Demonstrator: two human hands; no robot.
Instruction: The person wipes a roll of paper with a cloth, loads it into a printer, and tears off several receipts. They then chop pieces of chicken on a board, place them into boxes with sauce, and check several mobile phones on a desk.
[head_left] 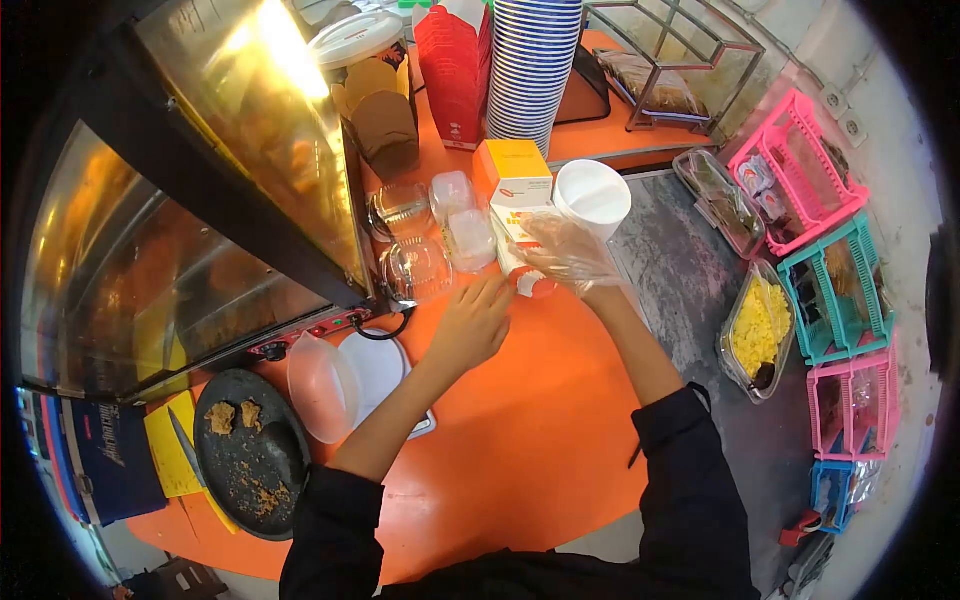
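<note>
A clear plastic disposable glove (566,246) covers my right hand (590,268), whose fingers stretch out loosely beside a white and orange cardboard box (514,172). My left hand (474,318) is bare and hovers just left of it, fingers extended and slightly bent, with nothing visible in them. Between the two hands stands something with a red and white top (532,284), partly hidden by the glove. Close behind my right hand is a white round tub (592,196). Small clear plastic containers (416,268) lie beyond my left hand.
At left is a lit glass display case (230,130). A dark stone mortar (252,450) with brown pieces sits below it, beside a clear pink bowl (324,388). Stacked paper cups (532,70) rise at the back. At right are a tray of yellow food (757,330) and coloured plastic baskets (840,290).
</note>
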